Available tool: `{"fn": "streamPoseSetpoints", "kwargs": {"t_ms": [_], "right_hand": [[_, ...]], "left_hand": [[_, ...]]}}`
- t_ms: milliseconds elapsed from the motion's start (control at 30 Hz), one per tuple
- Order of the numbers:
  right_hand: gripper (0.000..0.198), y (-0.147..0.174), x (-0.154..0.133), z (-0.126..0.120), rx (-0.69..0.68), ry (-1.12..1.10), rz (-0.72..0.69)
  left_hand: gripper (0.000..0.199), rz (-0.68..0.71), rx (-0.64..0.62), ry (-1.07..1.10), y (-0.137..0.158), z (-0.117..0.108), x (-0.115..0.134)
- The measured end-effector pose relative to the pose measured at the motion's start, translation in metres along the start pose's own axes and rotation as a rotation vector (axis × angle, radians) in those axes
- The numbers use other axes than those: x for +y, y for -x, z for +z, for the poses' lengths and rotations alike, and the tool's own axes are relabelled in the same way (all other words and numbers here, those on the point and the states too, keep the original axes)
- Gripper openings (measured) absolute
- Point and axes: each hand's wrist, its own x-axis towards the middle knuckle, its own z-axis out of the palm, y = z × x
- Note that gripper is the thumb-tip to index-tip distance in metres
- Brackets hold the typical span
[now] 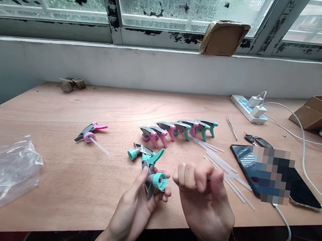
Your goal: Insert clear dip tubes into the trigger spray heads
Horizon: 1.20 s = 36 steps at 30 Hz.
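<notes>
My left hand (134, 210) is wrapped around a teal and grey trigger spray head (152, 176), its teal collar facing right. Closed in a pinch just to the right, my right hand (205, 197) grips a thin clear plastic tube, mostly hidden by the fingers. The tube's end (169, 180) is at the collar opening; how far in it sits, I cannot tell. Another teal spray head (137, 152) lies just behind my left hand. Beyond, several pink and teal spray heads (178, 129) stand in a slanting row. Loose clear tubes (221, 161) lie behind my right hand.
A pink spray head with a tube (90, 133) lies left, beyond a clear plastic bag (8, 169). On the right are two phones (242, 166), keys (258, 141), tweezers (232, 128), a power strip (248, 109) with white cables and an open cardboard box (321, 111).
</notes>
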Motion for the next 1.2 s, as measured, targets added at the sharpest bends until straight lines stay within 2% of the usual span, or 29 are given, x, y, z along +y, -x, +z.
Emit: {"fn": "streamPoseSetpoints", "kwargs": {"t_ms": [100,267,500,700,1000,1200], "right_hand": [[0.053,0.001,0.003,0.005,0.08,0.004,-0.061],[0.059,-0.002,0.007,0.009,0.192,-0.027,-0.072],[0.06,-0.008,0.007,0.006,0.141,-0.075,-0.095],[0.061,-0.009,0.004,-0.002,0.096,-0.013,-0.11],[0.06,-0.007,0.007,-0.007,0.025,-0.076,-0.121],[0.059,-0.003,0.015,-0.003,0.093,-0.115,-0.173]], "left_hand": [[0.025,0.023,0.009,-0.007,-0.001,-0.001,-0.002],[0.019,0.07,-0.015,-0.06,-0.003,-0.004,-0.005],[0.02,0.059,-0.039,-0.047,-0.003,-0.004,-0.006],[0.021,0.034,-0.078,-0.105,-0.002,-0.003,-0.007],[0.019,0.015,-0.065,-0.105,-0.001,0.001,-0.007],[0.021,0.069,-0.072,-0.091,-0.001,0.0,-0.009]]}}
